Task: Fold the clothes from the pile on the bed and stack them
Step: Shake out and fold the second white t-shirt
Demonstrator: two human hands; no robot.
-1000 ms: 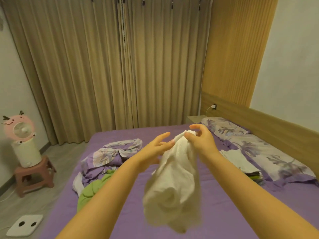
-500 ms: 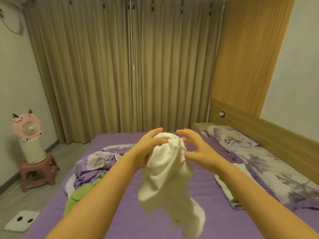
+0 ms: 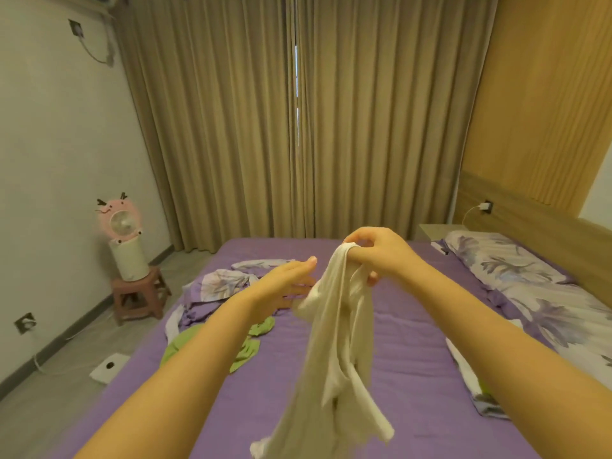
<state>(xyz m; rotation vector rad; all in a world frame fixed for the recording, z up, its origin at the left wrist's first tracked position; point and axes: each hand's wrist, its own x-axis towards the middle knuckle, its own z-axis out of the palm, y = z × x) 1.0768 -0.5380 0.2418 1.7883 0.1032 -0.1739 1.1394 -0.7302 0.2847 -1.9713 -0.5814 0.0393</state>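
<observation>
A cream-white garment (image 3: 334, 352) hangs in the air over the purple bed (image 3: 410, 376). My right hand (image 3: 381, 253) pinches its top edge, fingers curled round the cloth. My left hand (image 3: 284, 283) is beside the garment on its left, fingers straight, fingertips close to the fabric; contact is unclear. The pile lies on the bed's far left: a floral purple-white piece (image 3: 218, 286) and a green garment (image 3: 246, 349). Folded clothes (image 3: 470, 379) lie at the right, partly hidden by my right forearm.
Floral pillows (image 3: 516, 276) line the wooden headboard at the right. A pink fan (image 3: 124, 236) stands on a small stool (image 3: 139, 296) left of the bed. A white scale (image 3: 109, 367) lies on the floor. Beige curtains hang behind the bed.
The garment passed from my left hand to my right hand, which now pinches its top. My left hand let go and opened. The cloth hangs longer and straighter.
</observation>
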